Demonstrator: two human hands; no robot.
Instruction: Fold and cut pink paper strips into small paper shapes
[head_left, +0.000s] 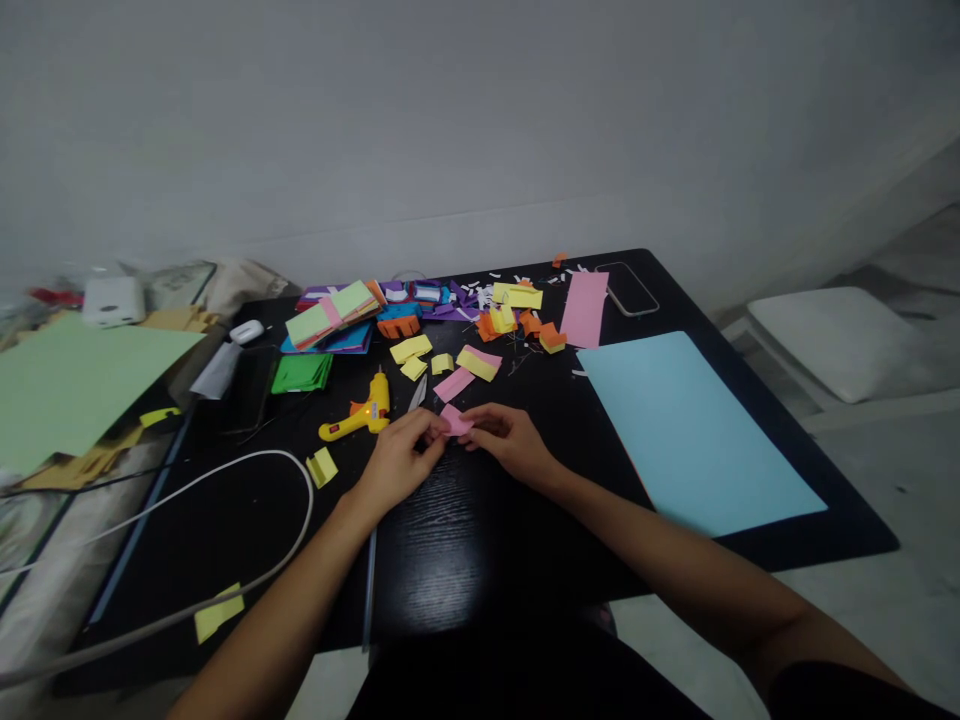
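Note:
A small piece of pink paper (454, 420) is pinched between my two hands above the black table (480, 540). My left hand (405, 452) grips its left edge with thumb and fingers. On the opposite edge, the fingertips of my right hand (510, 440) are closed. Just beyond lie a pink strip (454, 385) and a yellow-and-pink folded paper (480, 363). A scissors blade (418, 393) pokes out behind my left hand, its handles hidden. The yellow glue gun (360, 410) rests to the left of that hand.
Large light-blue sheets (697, 430) cover the right side. Stacked coloured papers (334, 315), green pieces (302, 373) and scraps (480, 295) lie at the back, with a phone-shaped object (630, 289) at right. A white cable (307, 500) loops across the left. A white stool (832, 340) stands beyond.

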